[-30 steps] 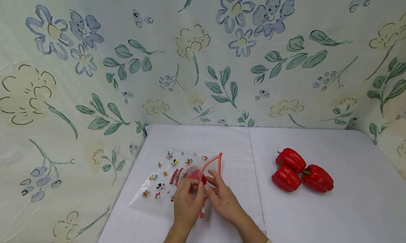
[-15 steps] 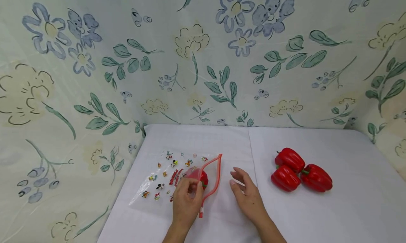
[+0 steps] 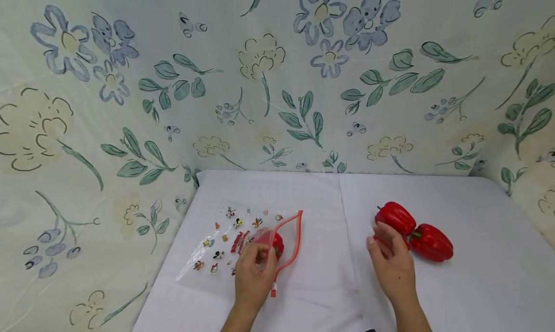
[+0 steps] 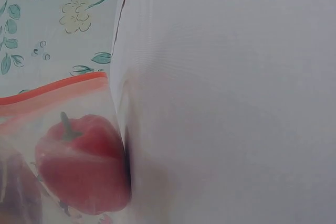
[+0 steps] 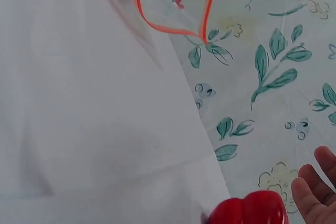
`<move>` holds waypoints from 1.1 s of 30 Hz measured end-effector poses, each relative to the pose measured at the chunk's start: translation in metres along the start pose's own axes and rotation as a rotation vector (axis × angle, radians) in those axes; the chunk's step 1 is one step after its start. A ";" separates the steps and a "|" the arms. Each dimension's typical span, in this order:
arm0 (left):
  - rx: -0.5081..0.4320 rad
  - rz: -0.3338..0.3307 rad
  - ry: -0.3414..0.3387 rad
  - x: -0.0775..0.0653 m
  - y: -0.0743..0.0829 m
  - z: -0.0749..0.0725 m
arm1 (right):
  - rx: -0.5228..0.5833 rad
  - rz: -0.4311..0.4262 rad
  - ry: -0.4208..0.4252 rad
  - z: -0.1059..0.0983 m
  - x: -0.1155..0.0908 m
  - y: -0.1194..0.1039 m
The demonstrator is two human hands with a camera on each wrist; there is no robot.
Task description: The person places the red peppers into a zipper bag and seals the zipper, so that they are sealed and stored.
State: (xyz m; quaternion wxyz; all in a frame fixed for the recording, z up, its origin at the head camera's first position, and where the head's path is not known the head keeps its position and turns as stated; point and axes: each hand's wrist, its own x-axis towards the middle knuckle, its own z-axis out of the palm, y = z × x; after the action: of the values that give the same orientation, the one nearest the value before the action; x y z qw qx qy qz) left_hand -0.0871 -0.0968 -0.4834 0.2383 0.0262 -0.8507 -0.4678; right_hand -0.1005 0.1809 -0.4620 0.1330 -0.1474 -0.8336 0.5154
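A clear zip bag (image 3: 195, 255) with small cartoon prints and an orange-red zip rim (image 3: 298, 235) lies on the left half of the table, its mouth gaping to the right. Inside is a red bell pepper (image 3: 279, 243), also seen through the plastic in the left wrist view as a bell pepper (image 4: 84, 163) with a green stem. My left hand (image 3: 255, 276) pinches the bag at its mouth. Over to the right, my right hand (image 3: 395, 269), fingers spread, is at the nearest of three loose bell peppers and partly hides it; contact cannot be told.
Behind that pepper lie two more, a far bell pepper (image 3: 395, 218) and a right-hand bell pepper (image 3: 431, 243). A white cloth (image 3: 321, 197) with a crease covers the table. Floral curtain (image 3: 277, 91) stands along the back and left edges.
My right hand has left the bag's mouth and travelled right to the loose peppers. The left hand keeps its pinch on the bag, which has hardly moved.
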 end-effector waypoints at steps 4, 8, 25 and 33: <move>0.000 -0.002 0.002 0.000 0.000 0.000 | -0.056 0.037 0.125 -0.014 0.004 0.008; -0.004 -0.009 0.000 0.000 0.000 -0.001 | -0.104 0.088 0.187 -0.026 0.009 0.019; 0.003 -0.049 -0.016 -0.001 0.001 -0.001 | -0.305 0.211 -0.008 -0.025 0.030 0.046; -0.001 -0.039 -0.013 0.000 0.000 -0.001 | -0.319 0.194 -0.023 -0.024 0.034 0.044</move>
State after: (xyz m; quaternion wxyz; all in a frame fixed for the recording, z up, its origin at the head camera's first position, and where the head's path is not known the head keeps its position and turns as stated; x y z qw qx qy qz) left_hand -0.0864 -0.0974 -0.4832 0.2234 0.0394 -0.8513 -0.4731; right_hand -0.1184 0.2322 -0.4888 0.0482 -0.2403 -0.8882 0.3887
